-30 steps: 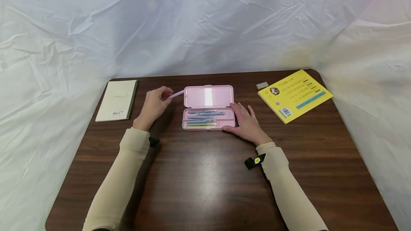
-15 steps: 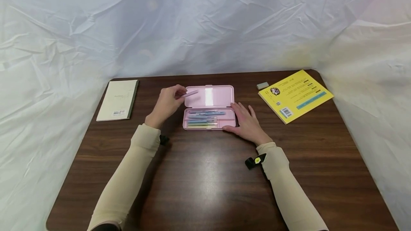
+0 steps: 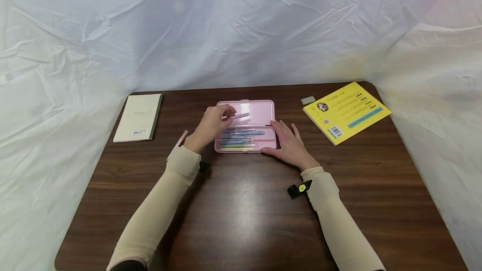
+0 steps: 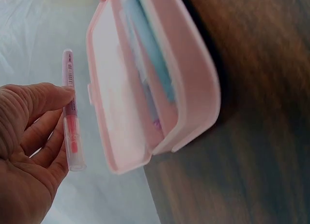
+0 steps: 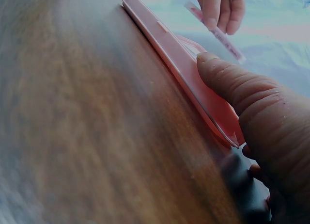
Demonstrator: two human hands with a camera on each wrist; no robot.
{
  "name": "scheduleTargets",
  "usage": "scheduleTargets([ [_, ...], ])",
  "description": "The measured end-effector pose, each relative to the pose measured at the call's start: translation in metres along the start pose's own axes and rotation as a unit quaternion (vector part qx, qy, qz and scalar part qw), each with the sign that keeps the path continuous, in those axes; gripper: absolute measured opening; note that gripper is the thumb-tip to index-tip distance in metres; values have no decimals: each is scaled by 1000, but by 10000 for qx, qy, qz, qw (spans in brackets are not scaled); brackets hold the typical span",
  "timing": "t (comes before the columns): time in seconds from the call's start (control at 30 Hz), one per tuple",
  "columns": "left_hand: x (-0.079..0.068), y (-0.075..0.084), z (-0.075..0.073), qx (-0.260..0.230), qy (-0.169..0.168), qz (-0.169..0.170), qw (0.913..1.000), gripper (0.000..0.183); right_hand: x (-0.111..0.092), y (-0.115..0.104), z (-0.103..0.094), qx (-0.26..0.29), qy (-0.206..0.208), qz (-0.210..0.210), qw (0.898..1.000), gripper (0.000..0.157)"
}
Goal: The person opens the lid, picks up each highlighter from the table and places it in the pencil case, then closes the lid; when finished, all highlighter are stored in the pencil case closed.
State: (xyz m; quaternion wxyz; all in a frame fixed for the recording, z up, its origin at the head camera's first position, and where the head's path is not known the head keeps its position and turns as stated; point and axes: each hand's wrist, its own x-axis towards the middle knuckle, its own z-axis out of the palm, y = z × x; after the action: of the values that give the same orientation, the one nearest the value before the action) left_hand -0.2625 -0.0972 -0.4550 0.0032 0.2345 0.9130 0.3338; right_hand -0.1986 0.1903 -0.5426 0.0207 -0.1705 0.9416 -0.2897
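Observation:
Between thumb and fingers, my left hand (image 3: 211, 125) pinches a pink pen (image 4: 71, 117) with a clear cap, held above the case. The pink pencil case (image 3: 268, 135) lies with its lid (image 3: 260, 113) folded back. Several blue, green and yellow pens (image 3: 237, 142) lie at its left side, partly covered by the left hand in the head view. My right hand (image 3: 290, 145) holds the case's right end, thumb at the front corner and index finger near the hinge. The right wrist view shows that thumb (image 5: 232, 81) against the pink front wall.
Another pale pink pen (image 3: 178, 144) lies on the table beside the left wrist, partly hidden by the sleeve. A cream notebook (image 3: 136, 116) is at the far left. To the right are a grey-white eraser (image 3: 308, 100) and a yellow book (image 3: 346, 112). White sheeting surrounds the table.
My left hand has carried the pink pen rightward, from left of the case to over it. A second pen beside the left wrist has come into sight. The right hand stays put.

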Motion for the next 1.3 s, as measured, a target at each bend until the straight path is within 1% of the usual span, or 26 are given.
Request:
scheduleTargets([
  [0.13,0,3,8,113,-187,78,9997,22,0,0,0,17,8,26,10000,104],
  [0.3,-1,5,18,272,-332,155,9990,21,0,-1,1,20,-11,34,10000,107],
  [0.43,-2,6,25,375,-491,282,9977,20,0,-1,3,-17,-26,59,10000,107],
  [0.67,-1,8,37,426,-639,514,9957,19,1,-1,3,-10,-4,37,10000,105],
  [0.83,-1,11,42,422,-775,620,9942,19,1,0,3,-1,23,7,10000,104],
  [1.1,-2,11,49,403,-980,538,9929,19,0,2,3,14,43,29,10000,103],
  [1.3,-3,10,52,477,-1020,547,9921,17,0,2,2,-3,46,31,10000,103],
])
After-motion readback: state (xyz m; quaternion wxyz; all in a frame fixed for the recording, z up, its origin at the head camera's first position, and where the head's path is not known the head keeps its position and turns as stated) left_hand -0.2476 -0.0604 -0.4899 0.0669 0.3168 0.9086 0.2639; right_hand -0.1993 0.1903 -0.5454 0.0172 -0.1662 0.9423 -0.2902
